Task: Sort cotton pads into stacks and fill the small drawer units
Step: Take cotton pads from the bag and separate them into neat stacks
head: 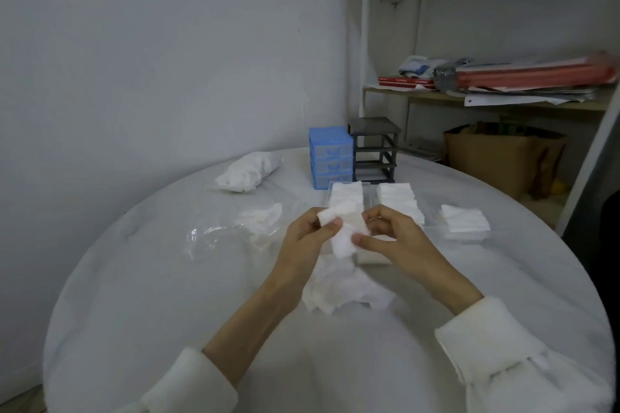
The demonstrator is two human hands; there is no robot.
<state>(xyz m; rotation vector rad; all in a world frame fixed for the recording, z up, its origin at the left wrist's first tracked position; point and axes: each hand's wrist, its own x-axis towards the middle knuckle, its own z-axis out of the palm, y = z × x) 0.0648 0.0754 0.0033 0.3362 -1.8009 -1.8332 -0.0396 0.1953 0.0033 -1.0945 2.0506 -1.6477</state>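
Over table centre, left hand [303, 238] & right hand [391, 235] both pinch a few cotton pads [342, 231] above the loose pile [342, 292]. Pads look light, soft, floppy; prob. best gripped by edges w/ fingertips.

Both hands [352, 238] pinching cotton pads [342, 231], blue drawer unit [330, 157] behind

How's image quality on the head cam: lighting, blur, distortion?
Head view: dim, flat, bluish light with soft shadows; white cotton pads barely separate from the white table, so pad edges in the left hand and right hand are mushy; glare on the clear plastic bag; wide-angle bowing bends the shelf frame; red folders at far right are smeared.
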